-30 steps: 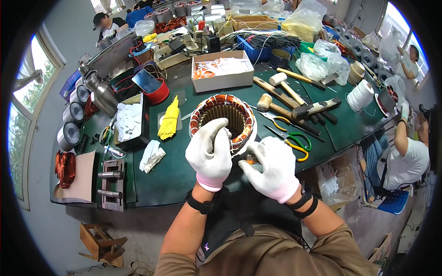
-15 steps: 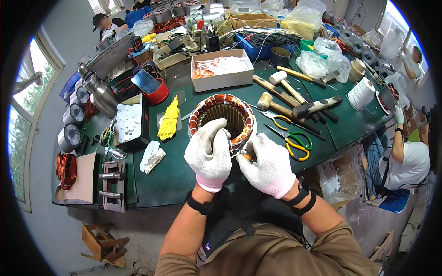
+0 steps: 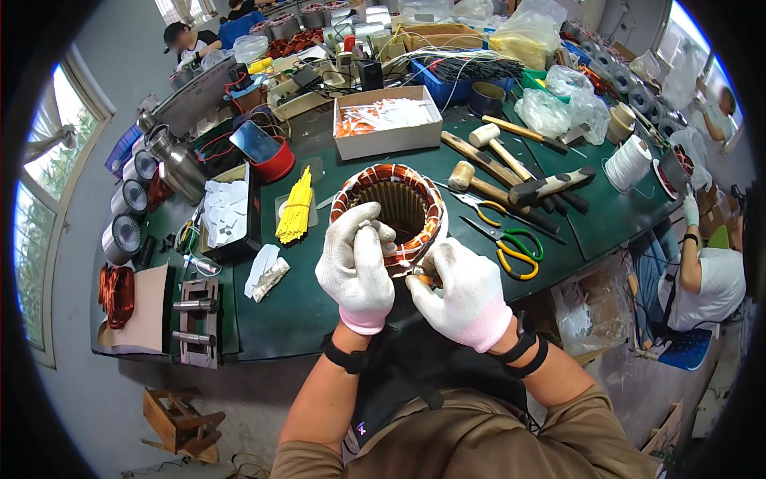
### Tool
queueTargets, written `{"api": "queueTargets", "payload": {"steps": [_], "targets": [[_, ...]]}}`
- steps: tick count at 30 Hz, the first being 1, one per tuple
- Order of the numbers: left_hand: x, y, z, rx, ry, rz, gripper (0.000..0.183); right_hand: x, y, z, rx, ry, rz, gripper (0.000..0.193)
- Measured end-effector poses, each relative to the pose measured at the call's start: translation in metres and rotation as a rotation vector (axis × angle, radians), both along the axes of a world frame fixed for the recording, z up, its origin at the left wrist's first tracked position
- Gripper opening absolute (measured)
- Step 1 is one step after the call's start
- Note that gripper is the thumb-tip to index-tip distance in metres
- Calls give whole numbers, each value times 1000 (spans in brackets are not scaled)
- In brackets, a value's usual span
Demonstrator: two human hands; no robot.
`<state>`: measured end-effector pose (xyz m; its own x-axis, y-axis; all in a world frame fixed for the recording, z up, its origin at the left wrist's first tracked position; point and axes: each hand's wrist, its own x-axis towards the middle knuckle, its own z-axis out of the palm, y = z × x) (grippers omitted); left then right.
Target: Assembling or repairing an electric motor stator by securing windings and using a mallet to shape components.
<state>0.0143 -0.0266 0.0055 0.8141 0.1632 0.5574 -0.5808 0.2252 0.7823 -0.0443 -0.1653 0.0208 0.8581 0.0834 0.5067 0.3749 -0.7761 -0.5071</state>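
A stator ring (image 3: 431,209) with copper windings laced in white cord stands upright on the green bench in front of me. My left hand (image 3: 356,271), in a white glove, is at the ring's near left rim. Its thumb and fingers are pinched together, and what they hold, if anything, is too small to make out. Against the near right side of the ring is my right hand (image 3: 464,294), also gloved, with its fingers closed. A small orange piece (image 3: 428,279) shows at its fingertips; its kind cannot be told. Both hands partly cover the ring's near side.
Right of the ring lie pliers (image 3: 477,209), scissors (image 3: 519,243) and several hammers (image 3: 550,185). A white cord spool (image 3: 629,164) stands farther right. Behind is a carton (image 3: 388,142) of paper slips; to the left are yellow sticks (image 3: 296,209) and a black box (image 3: 231,239). Other people sit farther off.
My left hand has drawn slightly left and down, its fingers more curled. The white strand that showed between the hands is no longer clear. My right hand stays at the ring.
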Motion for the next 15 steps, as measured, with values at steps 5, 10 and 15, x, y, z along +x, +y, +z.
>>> {"api": "queueTargets", "payload": {"steps": [5,10,15], "targets": [[0,-1,0,30,-2,40,26,-1,-1,-1,5,-5,6,21],[-2,-2,4,57,-1,51,25,0,-1,-5,34,-10,-10,25],[-3,-4,5,70,30,82,25,9,1,-3,51,-145,-75,42]]}}
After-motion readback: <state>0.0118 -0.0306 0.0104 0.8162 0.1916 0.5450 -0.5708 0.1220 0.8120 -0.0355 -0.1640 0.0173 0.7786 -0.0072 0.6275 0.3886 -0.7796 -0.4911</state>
